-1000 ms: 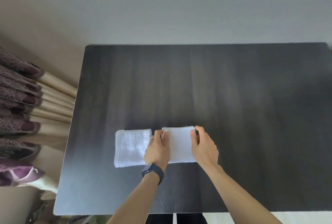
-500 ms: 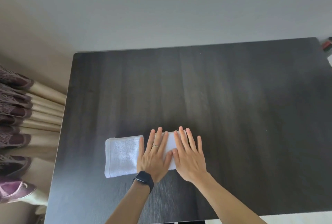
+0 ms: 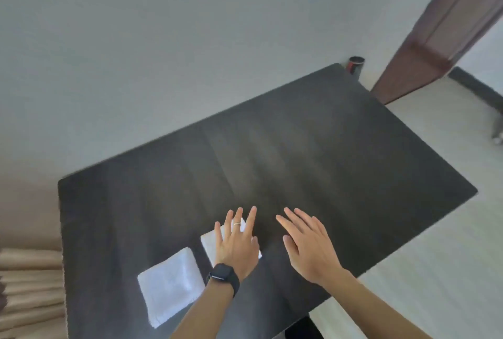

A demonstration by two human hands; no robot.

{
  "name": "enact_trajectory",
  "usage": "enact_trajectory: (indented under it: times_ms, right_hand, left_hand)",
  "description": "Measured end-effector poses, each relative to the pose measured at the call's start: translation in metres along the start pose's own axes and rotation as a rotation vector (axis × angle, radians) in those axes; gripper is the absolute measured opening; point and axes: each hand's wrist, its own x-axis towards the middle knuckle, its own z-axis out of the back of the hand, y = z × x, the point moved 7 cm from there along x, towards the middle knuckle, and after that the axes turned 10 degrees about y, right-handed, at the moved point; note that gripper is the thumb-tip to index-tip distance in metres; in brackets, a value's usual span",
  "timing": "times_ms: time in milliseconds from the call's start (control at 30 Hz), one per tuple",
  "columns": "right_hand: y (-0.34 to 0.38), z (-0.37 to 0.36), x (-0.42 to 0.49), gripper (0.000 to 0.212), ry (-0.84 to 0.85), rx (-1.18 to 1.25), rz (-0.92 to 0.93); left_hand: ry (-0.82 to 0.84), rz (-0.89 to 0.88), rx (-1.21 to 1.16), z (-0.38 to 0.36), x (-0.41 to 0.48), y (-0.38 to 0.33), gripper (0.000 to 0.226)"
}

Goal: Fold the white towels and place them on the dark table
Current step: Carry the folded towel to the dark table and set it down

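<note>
Two folded white towels are seen on the table (image 3: 326, 162), side by side, a narrow gap between them. One towel (image 3: 170, 285) lies uncovered near the front edge. The second towel (image 3: 211, 245) is mostly covered by the left hand (image 3: 236, 243), laid flat on it, fingers straight and spread. The right hand (image 3: 307, 249) is held open over bare table just beside it, off the cloth; contact with the tabletop cannot be told. A watch (image 3: 221, 276) is worn on the left wrist.
</note>
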Motion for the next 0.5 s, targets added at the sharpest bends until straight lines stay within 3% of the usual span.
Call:
enact_trajectory:
  times_ms: [233, 400, 500]
  right_hand:
    - [-0.152, 0.165, -0.182, 0.042, -0.508, 0.098, -0.530]
    - [-0.244, 0.244, -0.379, 0.040, -0.922, 0.025, -0.805]
    - [-0.280, 0.265, -0.483, 0.042, -1.047, 0.003, -0.931]
  left_hand:
    - [-0.107, -0.591, 0.131, 0.079, -0.015, -0.266, 0.065]
    - [-0.171, -1.039, 0.218, 0.090, -0.113, -0.495, 0.060]
    - [-0.274, -1.261, 0.245, 0.084, -0.184, -0.601, 0.057]
